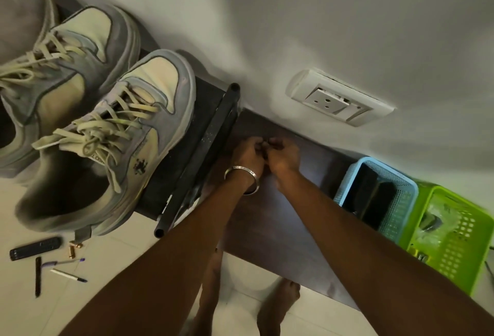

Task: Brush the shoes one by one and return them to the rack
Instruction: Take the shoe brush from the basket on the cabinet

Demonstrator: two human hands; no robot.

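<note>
Now, with your left hand [247,152] and right hand [283,156] together beside the rack [203,153], whatever they pinch hidden, lift one shoe [112,143] steadily.

A white wall socket [338,98] sits at two o'clock. At four o'clock, a blue basket [401,191] touches a green basket [454,239]. At eight o'clock, pens [68,274] and a remote [35,248] lie on the floor [112,282].

- Two grey-and-cream sneakers [107,135] [61,60]
- Two baskets: one blue [401,188], one green [459,242]
- Two pens [68,274] [64,262]
- One wall socket [339,96]
- Two hands [247,156] [284,159]
</note>
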